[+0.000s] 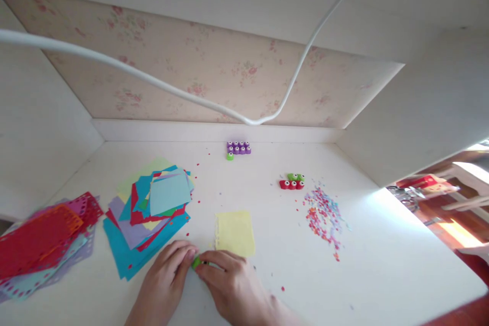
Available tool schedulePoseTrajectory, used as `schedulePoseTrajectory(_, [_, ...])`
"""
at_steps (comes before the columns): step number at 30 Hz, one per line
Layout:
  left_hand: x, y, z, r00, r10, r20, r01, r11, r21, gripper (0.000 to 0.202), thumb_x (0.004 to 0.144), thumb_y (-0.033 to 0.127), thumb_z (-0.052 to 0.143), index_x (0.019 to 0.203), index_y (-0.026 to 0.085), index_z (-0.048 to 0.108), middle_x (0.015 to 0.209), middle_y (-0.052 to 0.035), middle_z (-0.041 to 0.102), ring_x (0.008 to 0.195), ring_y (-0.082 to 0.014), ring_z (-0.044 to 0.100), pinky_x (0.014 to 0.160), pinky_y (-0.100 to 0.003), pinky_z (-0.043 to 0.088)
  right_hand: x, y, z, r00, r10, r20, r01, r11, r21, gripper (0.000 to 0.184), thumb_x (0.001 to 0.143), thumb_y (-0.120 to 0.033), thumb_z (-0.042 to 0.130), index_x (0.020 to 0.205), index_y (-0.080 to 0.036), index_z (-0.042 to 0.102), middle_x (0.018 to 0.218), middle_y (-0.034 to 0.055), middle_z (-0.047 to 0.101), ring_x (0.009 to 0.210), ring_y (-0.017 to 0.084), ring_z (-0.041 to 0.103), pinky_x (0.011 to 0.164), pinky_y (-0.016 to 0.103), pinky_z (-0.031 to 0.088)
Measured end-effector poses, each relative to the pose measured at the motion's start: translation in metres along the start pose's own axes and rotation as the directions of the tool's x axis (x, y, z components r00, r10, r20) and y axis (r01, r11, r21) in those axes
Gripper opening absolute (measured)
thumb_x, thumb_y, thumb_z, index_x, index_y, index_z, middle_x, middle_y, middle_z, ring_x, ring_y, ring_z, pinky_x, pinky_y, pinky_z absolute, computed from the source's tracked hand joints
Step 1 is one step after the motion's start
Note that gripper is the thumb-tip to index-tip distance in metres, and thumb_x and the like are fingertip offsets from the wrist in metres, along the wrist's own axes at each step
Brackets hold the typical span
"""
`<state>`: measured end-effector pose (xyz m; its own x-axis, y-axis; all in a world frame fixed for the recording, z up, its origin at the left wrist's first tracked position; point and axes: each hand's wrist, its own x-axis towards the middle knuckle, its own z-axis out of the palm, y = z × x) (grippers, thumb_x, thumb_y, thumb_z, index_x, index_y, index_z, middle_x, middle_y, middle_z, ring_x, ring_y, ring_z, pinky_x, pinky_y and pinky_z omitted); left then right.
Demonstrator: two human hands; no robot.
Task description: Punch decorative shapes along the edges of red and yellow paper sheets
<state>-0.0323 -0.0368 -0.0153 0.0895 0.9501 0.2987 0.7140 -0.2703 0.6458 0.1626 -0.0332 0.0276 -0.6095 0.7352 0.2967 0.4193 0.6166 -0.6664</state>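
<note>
Both my hands meet at the near edge of the white desk [382,254]. My left hand [166,277] and my right hand [229,282] pinch a small green punch [196,262] between their fingertips. Just beyond the fingers lies a pale yellow paper sheet [235,233] with a punched left edge; its near edge is under my right fingers.
A stack of coloured paper sheets [151,214] lies left of my hands. Punched red and purple sheets [42,242] lie at the far left. Purple punches [238,148] sit at the back, red and green punches [292,182] and scattered confetti [324,216] to the right. A white cable [153,81] hangs overhead.
</note>
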Motion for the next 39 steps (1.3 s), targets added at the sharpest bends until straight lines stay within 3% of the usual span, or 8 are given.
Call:
schedulePoseTrajectory(3, [0.002,0.003,-0.002,0.998,-0.064,0.002,0.064,0.998,0.012,0.029,0.097,0.043,0.044,0.089,0.025,0.066,0.095,-0.0011,0.071,0.093,-0.0182,0.07,0.085,-0.029,0.058,0.001,0.01,-0.026,0.965,0.169,-0.2,-0.139,0.978,0.155,0.018,0.095,-0.021,0.057,0.108,-0.024,0.069,0.106,0.0027,0.072,0.095,0.016,0.068,0.087,0.025,0.056])
schedulePoseTrajectory(5, [0.002,0.003,-0.002,0.998,-0.058,0.003,0.058,0.998,0.025,0.029,0.096,0.044,0.045,0.089,0.025,0.066,0.095,-0.0011,0.072,0.093,-0.0192,0.07,0.086,-0.032,0.058,0.002,0.031,-0.059,0.887,0.279,-0.368,-0.241,0.96,0.145,0.016,0.092,-0.031,0.061,0.103,-0.024,0.071,0.104,0.0043,0.073,0.095,0.019,0.069,0.085,0.03,0.057])
schedulePoseTrajectory(9, [0.003,0.003,0.003,1.0,0.013,-0.013,-0.012,0.999,0.045,0.027,0.095,0.043,0.048,0.09,0.025,0.067,0.094,-0.0025,0.072,0.094,-0.0214,0.069,0.087,-0.035,0.057,0.004,0.097,-0.139,0.709,0.382,-0.592,-0.518,0.852,-0.071,0.025,0.089,-0.044,0.061,0.099,-0.025,0.073,0.104,0.0061,0.074,0.092,0.025,0.07,0.072,0.034,0.058])
schedulePoseTrajectory(11, [0.004,0.002,0.004,0.999,0.035,-0.027,-0.033,0.998,0.053,0.026,0.095,0.043,0.049,0.09,0.025,0.067,0.094,-0.003,0.072,0.093,-0.0216,0.07,0.086,-0.034,0.057,0.006,0.13,-0.171,0.691,0.406,-0.597,-0.637,0.733,-0.238,0.026,0.09,-0.041,0.056,0.099,-0.025,0.073,0.103,0.005,0.074,0.095,0.024,0.069,0.086,0.036,0.054])
schedulePoseTrajectory(14, [0.005,0.0,0.005,0.998,0.05,-0.035,-0.048,0.997,0.057,0.025,0.095,0.042,0.049,0.089,0.025,0.067,0.093,-0.0032,0.072,0.091,-0.0212,0.07,0.084,-0.033,0.057,0.008,0.166,-0.196,0.703,0.417,-0.575,-0.661,0.682,-0.313,0.025,0.087,-0.039,0.056,0.094,-0.024,0.075,0.102,0.0066,0.074,0.102,0.027,0.066,0.094,0.039,0.048])
schedulePoseTrajectory(24, [0.004,0.001,0.001,1.0,0.007,-0.029,-0.005,0.998,0.055,0.025,0.096,0.041,0.049,0.091,0.024,0.067,0.094,-0.0042,0.072,0.091,-0.0202,0.07,0.084,-0.031,0.057,0.011,0.2,-0.197,0.803,0.436,-0.407,-0.591,0.674,-0.444,0.02,0.083,-0.03,0.058,0.083,-0.024,0.076,0.093,0.0059,0.074,0.092,0.024,0.067,0.083,0.033,0.047])
schedulePoseTrajectory(32, [0.005,0.004,0.002,0.998,-0.057,-0.026,0.059,0.997,0.052,0.025,0.095,0.042,0.05,0.091,0.025,0.067,0.095,-0.0024,0.072,0.091,-0.0193,0.07,0.085,-0.03,0.056,0.022,0.18,-0.2,0.852,0.329,-0.407,-0.5,0.744,-0.443,0.034,0.094,-0.037,0.044,0.095,-0.021,0.074,0.104,0.0089,0.072,0.105,0.026,0.063,0.098,0.04,0.045])
schedulePoseTrajectory(39, [0.001,0.011,0.007,0.996,-0.072,-0.051,0.078,0.991,0.11,0.025,0.094,0.043,0.053,0.093,0.025,0.07,0.1,-0.0041,0.071,0.096,-0.021,0.068,0.088,-0.033,0.055,0.094,0.156,-0.138,0.952,0.254,-0.173,-0.303,0.87,-0.39,0.032,0.095,-0.034,0.05,0.123,-0.026,0.062,0.121,0.0034,0.066,0.096,0.019,0.067,0.087,0.032,0.053])
